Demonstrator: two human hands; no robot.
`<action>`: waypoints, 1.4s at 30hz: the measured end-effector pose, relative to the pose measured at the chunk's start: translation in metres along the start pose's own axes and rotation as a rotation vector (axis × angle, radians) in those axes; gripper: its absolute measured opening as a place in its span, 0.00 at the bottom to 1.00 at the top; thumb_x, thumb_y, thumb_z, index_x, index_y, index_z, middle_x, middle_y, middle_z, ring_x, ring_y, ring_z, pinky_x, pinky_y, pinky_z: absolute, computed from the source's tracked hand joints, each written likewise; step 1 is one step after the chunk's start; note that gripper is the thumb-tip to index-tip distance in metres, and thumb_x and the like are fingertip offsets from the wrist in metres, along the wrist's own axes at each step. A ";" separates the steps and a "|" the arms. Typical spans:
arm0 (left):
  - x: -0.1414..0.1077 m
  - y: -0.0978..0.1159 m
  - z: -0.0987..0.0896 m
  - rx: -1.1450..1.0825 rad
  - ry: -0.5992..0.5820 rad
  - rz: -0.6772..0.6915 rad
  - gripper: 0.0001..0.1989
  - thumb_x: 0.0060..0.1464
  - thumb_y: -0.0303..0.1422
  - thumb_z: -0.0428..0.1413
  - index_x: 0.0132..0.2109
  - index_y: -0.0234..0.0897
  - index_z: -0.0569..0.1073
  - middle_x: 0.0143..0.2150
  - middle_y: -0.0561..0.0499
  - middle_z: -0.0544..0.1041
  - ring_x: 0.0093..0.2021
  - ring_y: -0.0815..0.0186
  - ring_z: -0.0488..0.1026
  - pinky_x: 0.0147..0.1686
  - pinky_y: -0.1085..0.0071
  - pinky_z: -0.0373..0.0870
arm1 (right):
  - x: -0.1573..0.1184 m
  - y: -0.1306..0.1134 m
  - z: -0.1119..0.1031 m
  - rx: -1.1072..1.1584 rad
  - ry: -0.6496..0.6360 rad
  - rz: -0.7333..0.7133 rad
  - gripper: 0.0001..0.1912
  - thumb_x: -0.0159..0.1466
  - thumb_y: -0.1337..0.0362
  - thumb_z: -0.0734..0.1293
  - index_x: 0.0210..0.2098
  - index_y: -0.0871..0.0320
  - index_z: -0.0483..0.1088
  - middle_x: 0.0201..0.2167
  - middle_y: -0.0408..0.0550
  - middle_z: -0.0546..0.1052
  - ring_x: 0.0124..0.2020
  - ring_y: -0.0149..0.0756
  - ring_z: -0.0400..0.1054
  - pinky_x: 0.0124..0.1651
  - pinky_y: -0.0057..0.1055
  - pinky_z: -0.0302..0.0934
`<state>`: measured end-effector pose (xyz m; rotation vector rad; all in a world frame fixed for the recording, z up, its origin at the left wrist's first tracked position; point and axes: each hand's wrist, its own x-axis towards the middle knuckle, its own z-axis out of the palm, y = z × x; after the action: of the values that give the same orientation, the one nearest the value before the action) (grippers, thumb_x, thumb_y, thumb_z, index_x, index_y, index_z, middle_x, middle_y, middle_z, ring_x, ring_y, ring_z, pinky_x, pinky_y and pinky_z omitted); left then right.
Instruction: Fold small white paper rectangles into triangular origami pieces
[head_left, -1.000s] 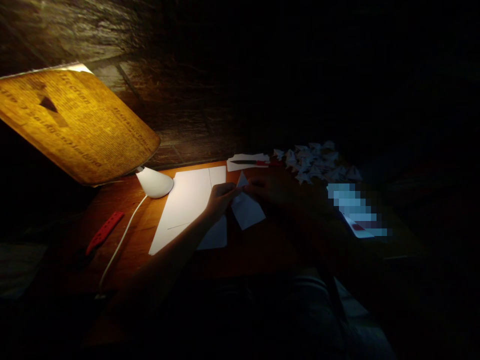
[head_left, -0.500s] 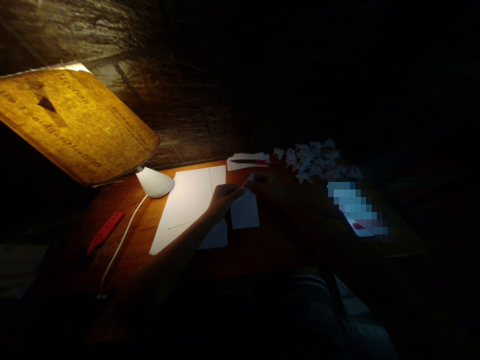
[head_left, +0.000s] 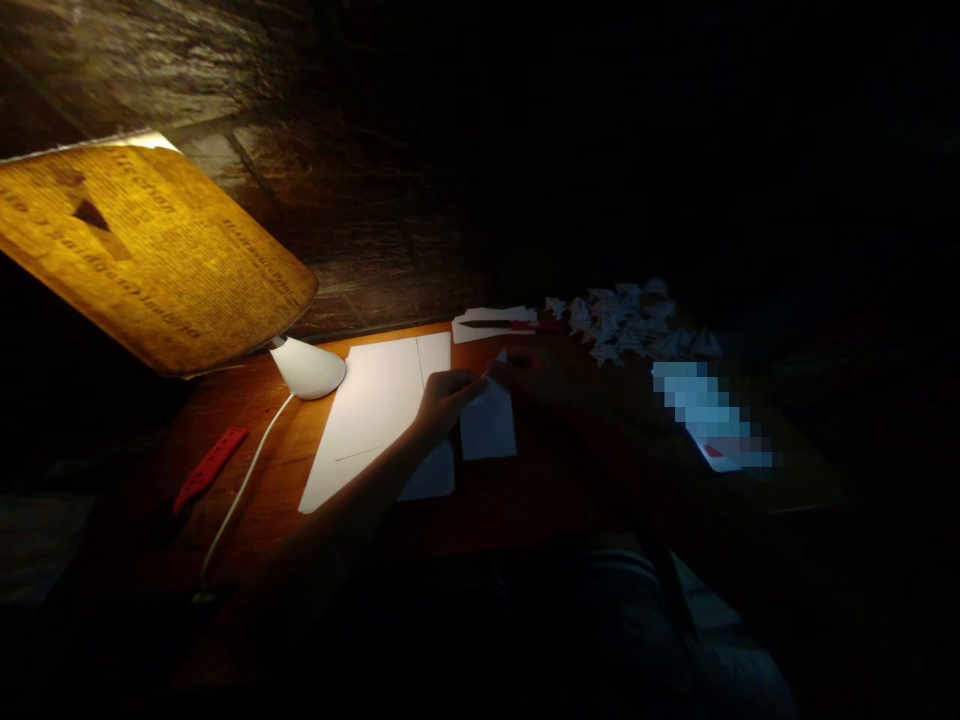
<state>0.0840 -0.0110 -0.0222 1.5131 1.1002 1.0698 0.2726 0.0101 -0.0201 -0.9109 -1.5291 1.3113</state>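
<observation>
Between my two hands a small piece of white paper [head_left: 502,357] is pinched, its pointed tip showing above the fingers. My left hand [head_left: 448,392] is closed on its left side, thumb and fingers together. Deep in shadow, my right hand [head_left: 534,372] closes on the right side of the same piece. Just below the hands lies a small white paper sheet [head_left: 489,425]; whether it joins the held piece I cannot tell. Larger white sheets [head_left: 375,410] with thin drawn lines lie under and left of my left forearm.
A lamp with a printed shade [head_left: 165,260] and white base [head_left: 307,368] stands left, its cord [head_left: 244,485] trailing forward. A red-handled tool [head_left: 210,470] lies beside it. Behind are a knife [head_left: 499,325] on paper slips, several folded paper pieces [head_left: 622,320], and a pixelated phone-like object [head_left: 712,455].
The tip of the held paper has dropped slightly and looks smaller, with my right-hand fingers closer to my left. Otherwise the view has only shifted a little.
</observation>
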 end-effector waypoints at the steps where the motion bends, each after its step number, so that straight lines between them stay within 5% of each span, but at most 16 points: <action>1: 0.000 0.000 0.000 0.006 -0.002 0.002 0.24 0.47 0.50 0.68 0.22 0.35 0.72 0.21 0.56 0.64 0.24 0.71 0.58 0.26 0.72 0.50 | 0.001 0.000 0.000 -0.007 0.014 -0.007 0.24 0.56 0.43 0.76 0.23 0.56 0.69 0.21 0.38 0.68 0.26 0.30 0.59 0.31 0.30 0.56; 42: 0.001 -0.001 0.000 -0.006 0.007 -0.025 0.20 0.46 0.46 0.66 0.22 0.35 0.72 0.21 0.55 0.64 0.24 0.70 0.59 0.26 0.72 0.51 | 0.004 -0.005 -0.007 0.099 0.110 -0.061 0.26 0.57 0.44 0.75 0.19 0.55 0.66 0.18 0.40 0.68 0.23 0.29 0.60 0.29 0.30 0.56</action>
<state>0.0836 -0.0101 -0.0227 1.4884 1.1176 1.0612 0.2777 0.0146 -0.0142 -0.8531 -1.3846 1.2613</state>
